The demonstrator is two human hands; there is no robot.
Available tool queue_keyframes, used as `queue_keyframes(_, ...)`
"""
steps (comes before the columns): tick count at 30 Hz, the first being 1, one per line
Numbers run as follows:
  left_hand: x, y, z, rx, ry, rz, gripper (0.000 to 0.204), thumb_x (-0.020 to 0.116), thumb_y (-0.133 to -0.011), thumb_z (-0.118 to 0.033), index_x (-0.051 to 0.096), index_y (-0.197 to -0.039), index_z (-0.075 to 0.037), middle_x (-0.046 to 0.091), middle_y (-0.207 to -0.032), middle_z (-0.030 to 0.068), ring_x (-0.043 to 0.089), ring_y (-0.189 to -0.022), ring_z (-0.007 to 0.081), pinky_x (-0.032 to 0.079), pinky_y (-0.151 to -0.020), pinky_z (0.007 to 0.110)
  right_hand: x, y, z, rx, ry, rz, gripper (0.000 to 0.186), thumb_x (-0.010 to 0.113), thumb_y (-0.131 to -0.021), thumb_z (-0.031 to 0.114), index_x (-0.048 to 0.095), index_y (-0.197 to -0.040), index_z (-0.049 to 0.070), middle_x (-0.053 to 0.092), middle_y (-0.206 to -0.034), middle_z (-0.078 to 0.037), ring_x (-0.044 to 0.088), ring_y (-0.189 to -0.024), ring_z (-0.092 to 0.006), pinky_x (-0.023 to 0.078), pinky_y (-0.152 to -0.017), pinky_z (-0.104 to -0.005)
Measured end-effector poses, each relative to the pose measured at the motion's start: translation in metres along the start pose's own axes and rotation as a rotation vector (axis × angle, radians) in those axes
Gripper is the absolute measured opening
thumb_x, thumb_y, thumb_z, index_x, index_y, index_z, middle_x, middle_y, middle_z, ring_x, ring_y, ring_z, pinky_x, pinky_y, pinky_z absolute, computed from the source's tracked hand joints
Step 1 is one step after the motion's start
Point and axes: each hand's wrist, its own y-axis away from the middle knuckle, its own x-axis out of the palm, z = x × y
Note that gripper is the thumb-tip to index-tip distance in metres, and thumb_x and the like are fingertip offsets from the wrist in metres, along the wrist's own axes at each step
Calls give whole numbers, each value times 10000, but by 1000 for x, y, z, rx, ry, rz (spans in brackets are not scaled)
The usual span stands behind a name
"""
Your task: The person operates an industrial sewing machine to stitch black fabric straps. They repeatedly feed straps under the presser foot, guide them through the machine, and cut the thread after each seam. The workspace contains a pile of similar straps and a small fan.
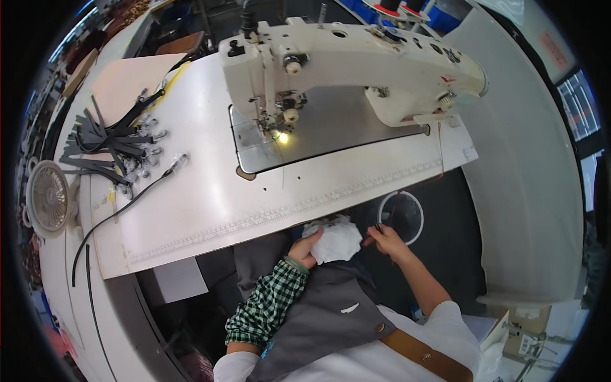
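Note:
In front of the sewing table's near edge, above my lap, my left hand [304,249] grips a crumpled white cloth [336,240] by its left side. My right hand [386,244] is a little to the right of the cloth and apart from it, its fingers closed. A small dark thing pokes out between those fingers, too small to make out. Beyond the right hand is a round white rim [421,219], dark inside. The white sewing machine [407,60] stands on the table [210,204], its lamp lit beside the needle.
Grey straps with clear plastic ends [121,143] lie heaped at the table's left. One long dark strap [130,202] trails over the left edge. A metal basket-like dish [49,196] sits farther left. Thread cones [389,6] stand behind the machine. A white sheet [180,280] is below the table.

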Motion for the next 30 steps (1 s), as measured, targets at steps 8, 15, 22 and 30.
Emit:
queue_keyframes(8,-122,6,-107,893,427,255,354,467,-886,-203,428,-1181,-11,478,-1191,124,465,-1078,260,392,-927,387,3,3,103,-1151,566,-633,51,605,-739,22,554,-737,25,517,-569,-80,510,-455,-188,394,-444,-270)
queue_keyframes(15,-150,-16,-145,978,338,-452,350,474,-882,-193,432,-1177,-10,483,-1182,124,469,-1072,258,396,-919,385,0,-51,121,-1130,707,-650,107,582,-618,18,535,-703,64,528,-640,-97,539,-541,-279,435,-484,-349)
queue_keyframes(22,-165,-49,-188,937,121,-964,347,482,-878,-183,435,-1174,-9,488,-1173,125,474,-1065,255,400,-911,383,9,-34,130,-1118,837,-675,44,557,-710,22,553,-742,53,525,-657,-127,516,-540,-302,431,-500,-369)
queue_keyframes(30,-165,-68,-197,857,-69,-1215,343,490,-873,-171,440,-1170,-7,494,-1162,125,479,-1058,251,405,-902,380,12,-32,133,-1127,869,-730,27,545,-721,11,544,-706,33,509,-629,-140,483,-510,-304,418,-484,-357)
